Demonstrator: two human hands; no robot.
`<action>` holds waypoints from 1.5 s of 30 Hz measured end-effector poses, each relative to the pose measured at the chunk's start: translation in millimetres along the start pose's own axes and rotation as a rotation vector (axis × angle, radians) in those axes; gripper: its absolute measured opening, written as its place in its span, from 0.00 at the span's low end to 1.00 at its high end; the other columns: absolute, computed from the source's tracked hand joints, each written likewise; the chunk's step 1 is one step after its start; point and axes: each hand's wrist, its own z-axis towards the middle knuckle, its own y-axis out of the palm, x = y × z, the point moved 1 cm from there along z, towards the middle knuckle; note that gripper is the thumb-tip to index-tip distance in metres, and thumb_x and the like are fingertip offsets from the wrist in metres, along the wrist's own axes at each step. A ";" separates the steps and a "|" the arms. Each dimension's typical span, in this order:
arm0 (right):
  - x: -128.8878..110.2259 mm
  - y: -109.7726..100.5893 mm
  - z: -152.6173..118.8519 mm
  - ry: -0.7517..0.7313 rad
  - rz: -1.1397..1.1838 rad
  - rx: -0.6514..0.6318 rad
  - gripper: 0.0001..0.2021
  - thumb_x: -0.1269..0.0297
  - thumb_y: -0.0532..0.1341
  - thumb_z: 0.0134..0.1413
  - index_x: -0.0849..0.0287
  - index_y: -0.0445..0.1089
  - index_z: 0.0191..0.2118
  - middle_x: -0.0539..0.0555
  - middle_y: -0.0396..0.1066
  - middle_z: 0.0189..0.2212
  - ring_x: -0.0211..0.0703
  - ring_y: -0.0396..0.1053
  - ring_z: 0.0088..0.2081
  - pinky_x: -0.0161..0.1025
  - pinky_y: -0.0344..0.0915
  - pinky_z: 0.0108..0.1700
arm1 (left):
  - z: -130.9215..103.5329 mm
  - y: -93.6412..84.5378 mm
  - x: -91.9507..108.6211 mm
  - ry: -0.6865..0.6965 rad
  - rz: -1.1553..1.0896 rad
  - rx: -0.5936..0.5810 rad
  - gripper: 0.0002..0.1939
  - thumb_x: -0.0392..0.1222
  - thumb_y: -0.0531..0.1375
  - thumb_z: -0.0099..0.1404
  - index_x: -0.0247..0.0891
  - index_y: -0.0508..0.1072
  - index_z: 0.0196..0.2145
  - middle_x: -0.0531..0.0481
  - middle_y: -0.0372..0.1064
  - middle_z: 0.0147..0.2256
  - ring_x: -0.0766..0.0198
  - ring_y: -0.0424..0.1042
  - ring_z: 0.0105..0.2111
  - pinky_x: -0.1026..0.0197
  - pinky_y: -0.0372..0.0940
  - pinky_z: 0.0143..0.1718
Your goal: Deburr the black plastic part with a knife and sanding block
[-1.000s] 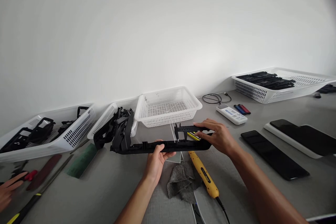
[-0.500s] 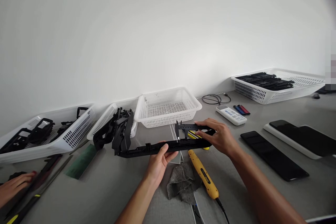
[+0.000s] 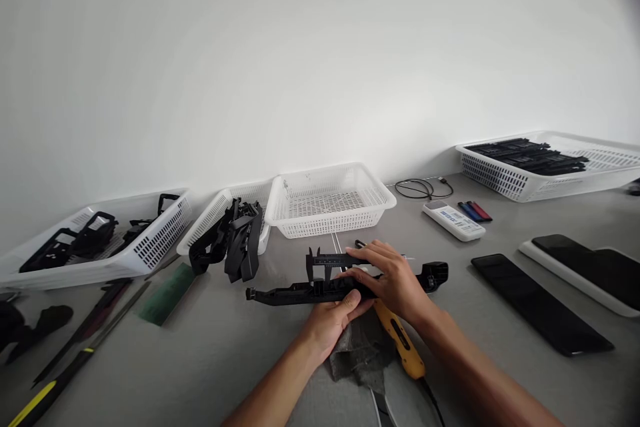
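My left hand [image 3: 334, 323] grips a long black plastic part [image 3: 295, 293] from below near its middle, thumb on the near side. Held level above the table, the part has a wider end at the right. My right hand [image 3: 395, 277] is closed on a dark caliper [image 3: 333, 259], whose jaws point down at a small raised piece near the part's middle. Whether the jaw tips touch it I cannot tell. Beneath my hands lie a grey cloth [image 3: 363, 353] and a yellow corded tool [image 3: 400, 340].
White baskets with black parts stand at the left [image 3: 165, 233], centre left [image 3: 200, 230] and far right [image 3: 500, 180]; another basket [image 3: 330, 220] stands behind my hands. A green sheet [image 3: 167, 293], a long yellow-black tool [image 3: 45, 393] and a black slab [image 3: 540, 300] lie around.
The black part has moved right in my left hand's grip, clear of the basket parts. My right hand and the caliper have shifted left along it. The other person's hand has left the view at left.
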 end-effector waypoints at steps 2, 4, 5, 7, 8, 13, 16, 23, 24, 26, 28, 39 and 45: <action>2.2 -0.1 -0.2 0.001 0.002 -0.007 0.14 0.55 0.61 0.71 0.54 0.78 0.53 0.56 0.77 0.34 0.51 0.71 0.36 0.48 0.69 0.40 | 0.2 0.2 0.1 -0.002 -0.008 -0.009 0.24 0.43 0.77 0.56 0.39 0.81 0.50 0.42 0.79 0.54 0.42 0.70 0.62 0.36 0.62 0.67; 4.2 0.2 -0.6 -0.005 0.002 -0.014 0.15 0.54 0.60 0.71 0.54 0.79 0.53 0.56 0.77 0.34 0.50 0.71 0.36 0.48 0.69 0.40 | 0.2 0.7 0.2 -0.001 -0.008 -0.022 0.24 0.43 0.77 0.57 0.40 0.81 0.50 0.43 0.79 0.54 0.43 0.72 0.61 0.35 0.62 0.67; 5.0 0.5 -0.8 -0.010 -0.001 -0.017 0.15 0.53 0.60 0.71 0.54 0.79 0.53 0.55 0.77 0.33 0.50 0.71 0.36 0.48 0.68 0.40 | 0.1 1.0 0.2 -0.001 -0.005 -0.026 0.22 0.44 0.77 0.57 0.39 0.82 0.49 0.43 0.78 0.54 0.43 0.72 0.61 0.35 0.61 0.67; 6.1 1.2 -1.3 -0.024 -0.017 -0.013 0.17 0.51 0.60 0.71 0.54 0.79 0.53 0.55 0.77 0.33 0.49 0.70 0.35 0.48 0.67 0.39 | -0.3 1.7 0.4 -0.008 0.004 -0.027 0.19 0.44 0.77 0.57 0.38 0.83 0.45 0.43 0.79 0.54 0.43 0.71 0.62 0.35 0.61 0.68; 6.5 1.6 -1.5 -0.032 -0.027 -0.010 0.17 0.50 0.60 0.71 0.55 0.79 0.53 0.55 0.76 0.32 0.49 0.70 0.34 0.47 0.67 0.39 | -0.5 1.9 0.5 -0.013 0.007 -0.026 0.18 0.45 0.77 0.56 0.37 0.83 0.44 0.42 0.79 0.54 0.42 0.70 0.62 0.35 0.61 0.68; 6.2 3.0 -2.3 -0.058 -0.071 0.000 0.19 0.48 0.59 0.71 0.56 0.79 0.52 0.55 0.75 0.31 0.48 0.68 0.33 0.46 0.64 0.37 | -1.2 2.4 0.6 -0.025 0.005 -0.020 0.19 0.45 0.77 0.55 0.38 0.83 0.44 0.43 0.79 0.53 0.43 0.69 0.62 0.36 0.62 0.67; 5.3 3.2 -2.2 -0.064 -0.080 0.008 0.19 0.49 0.59 0.71 0.55 0.79 0.53 0.54 0.75 0.31 0.48 0.68 0.33 0.46 0.64 0.37 | -1.0 1.9 -0.1 -0.031 0.004 -0.027 0.19 0.45 0.77 0.56 0.37 0.83 0.43 0.42 0.79 0.52 0.43 0.70 0.62 0.36 0.61 0.68; 5.1 3.3 -2.7 -0.067 -0.091 0.010 0.18 0.50 0.60 0.71 0.55 0.79 0.53 0.55 0.75 0.31 0.48 0.69 0.33 0.46 0.64 0.38 | -0.2 0.1 -2.1 -0.037 -0.012 -0.020 0.19 0.45 0.78 0.55 0.36 0.84 0.43 0.42 0.81 0.49 0.44 0.72 0.59 0.36 0.61 0.68; 5.2 3.4 -2.8 -0.066 -0.093 0.010 0.17 0.50 0.60 0.71 0.54 0.79 0.53 0.55 0.75 0.32 0.48 0.70 0.34 0.46 0.65 0.38 | -0.2 0.1 -2.2 -0.040 -0.015 -0.018 0.19 0.45 0.78 0.55 0.35 0.84 0.42 0.42 0.81 0.48 0.45 0.73 0.59 0.37 0.61 0.68; 5.5 3.8 -3.0 -0.071 -0.096 0.018 0.17 0.50 0.60 0.71 0.54 0.79 0.53 0.54 0.75 0.32 0.47 0.70 0.33 0.45 0.65 0.38 | -0.1 0.1 -2.1 -0.050 -0.020 -0.019 0.20 0.46 0.78 0.54 0.35 0.85 0.42 0.43 0.82 0.46 0.46 0.74 0.58 0.37 0.60 0.68; 5.9 4.3 -3.1 -0.085 -0.097 0.033 0.17 0.51 0.61 0.71 0.55 0.79 0.53 0.54 0.75 0.32 0.47 0.70 0.33 0.45 0.65 0.38 | 0.0 0.2 -1.8 -0.056 -0.022 -0.026 0.20 0.46 0.78 0.54 0.35 0.85 0.42 0.44 0.82 0.47 0.46 0.74 0.58 0.37 0.59 0.69; 7.5 4.5 -3.1 -0.113 -0.115 0.034 0.15 0.53 0.62 0.70 0.55 0.79 0.53 0.54 0.76 0.32 0.47 0.70 0.33 0.45 0.65 0.37 | 0.9 -1.5 -4.8 -0.050 -0.044 -0.018 0.18 0.44 0.78 0.55 0.37 0.85 0.42 0.45 0.82 0.45 0.48 0.74 0.57 0.37 0.60 0.68; 6.3 4.5 -2.5 -0.131 -0.115 0.040 0.16 0.53 0.61 0.70 0.57 0.78 0.53 0.55 0.76 0.32 0.47 0.69 0.33 0.44 0.63 0.37 | 1.5 -1.6 -5.0 -0.050 -0.037 -0.017 0.19 0.45 0.78 0.54 0.37 0.85 0.41 0.45 0.81 0.48 0.46 0.73 0.58 0.37 0.61 0.68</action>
